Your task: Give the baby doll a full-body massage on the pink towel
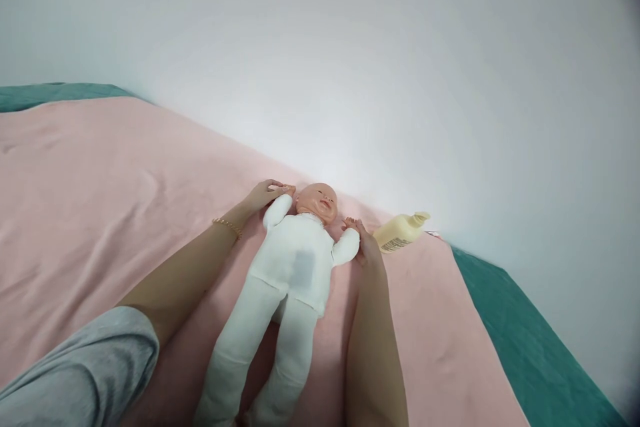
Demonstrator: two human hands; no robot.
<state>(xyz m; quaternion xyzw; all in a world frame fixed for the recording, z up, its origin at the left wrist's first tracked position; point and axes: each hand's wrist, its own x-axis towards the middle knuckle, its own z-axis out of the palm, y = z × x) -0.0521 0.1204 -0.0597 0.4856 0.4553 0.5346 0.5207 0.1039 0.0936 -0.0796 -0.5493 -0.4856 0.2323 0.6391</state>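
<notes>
A baby doll with a white cloth body lies on its back, its head away from me and its legs toward me. Both its arms are bent up beside its head. My left hand is closed on the doll's hand at the left of the head, fingers and thumb around it. On the other side, my right hand grips the doll's other hand and forearm; part of my fingers is hidden behind the doll's sleeve. A dark rectangular patch shows through the doll's belly cloth.
A pale yellow bottle lies tilted just right of my right hand, near the wall. Under everything spreads a pink blanket with creases at the left. A green sheet shows at its edges. The white wall rises directly behind the doll's head.
</notes>
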